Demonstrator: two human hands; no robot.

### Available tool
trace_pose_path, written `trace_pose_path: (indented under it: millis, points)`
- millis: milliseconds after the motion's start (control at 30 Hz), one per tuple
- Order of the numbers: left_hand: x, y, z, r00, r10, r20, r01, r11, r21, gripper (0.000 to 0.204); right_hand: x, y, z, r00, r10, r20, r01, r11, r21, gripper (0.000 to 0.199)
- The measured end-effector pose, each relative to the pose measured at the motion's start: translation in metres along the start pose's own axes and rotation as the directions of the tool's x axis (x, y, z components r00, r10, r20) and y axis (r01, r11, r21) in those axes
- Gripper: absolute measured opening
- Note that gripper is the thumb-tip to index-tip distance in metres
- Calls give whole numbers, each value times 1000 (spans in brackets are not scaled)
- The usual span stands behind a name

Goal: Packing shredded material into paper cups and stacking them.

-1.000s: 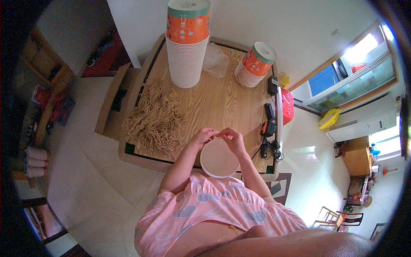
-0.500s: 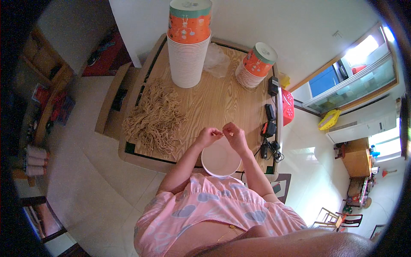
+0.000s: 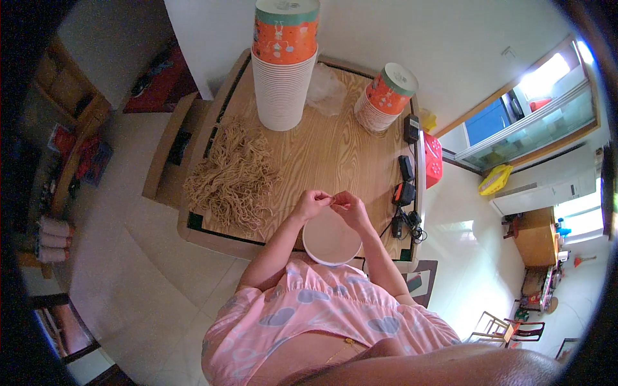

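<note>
My left hand and my right hand meet at the fingertips over the table's near edge. Both are closed in a pinch, and whatever is between the fingers is too small to make out. Just below them, close to my body, is a white paper bucket with its round mouth facing up; my hands cover part of its far side. To the left of my hands lies a loose heap of tan cords.
On the wooden table stand a tall stack of white paper buckets with an orange-and-green one on top, and a shorter orange-and-green stack. A clear plastic bag lies between them. Black power adapters and cables line the right edge.
My right hand has turned and lowered slightly, its fingers now closer against those of my left. The bucket and the cord heap stay where they were.
</note>
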State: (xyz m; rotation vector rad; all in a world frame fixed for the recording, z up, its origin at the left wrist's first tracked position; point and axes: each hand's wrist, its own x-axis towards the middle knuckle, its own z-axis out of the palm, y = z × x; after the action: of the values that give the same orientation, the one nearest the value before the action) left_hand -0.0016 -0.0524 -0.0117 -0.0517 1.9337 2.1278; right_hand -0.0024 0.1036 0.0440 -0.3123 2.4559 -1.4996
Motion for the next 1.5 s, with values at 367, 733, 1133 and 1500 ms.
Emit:
trace_pose_path:
  millis: [367,733,1133,1500]
  points:
    - [-6,5,-1,999,-42,-30,42,999,16,13,0,-6,-1,999,36,-8,-36,997,-74,14]
    - [-3,-4,-4,997,-47,-68,43,997,-59,12,5,-1,0,999,20,45,-13,988,-156,14]
    - [-8,8,-3,998,58,-27,-60,997,-56,24,3,13,-3,997,53,52,-48,994,-94,15]
    - [-2,6,-4,998,26,-65,-31,996,-81,22,4,11,-4,997,65,37,-61,993,-103,14]
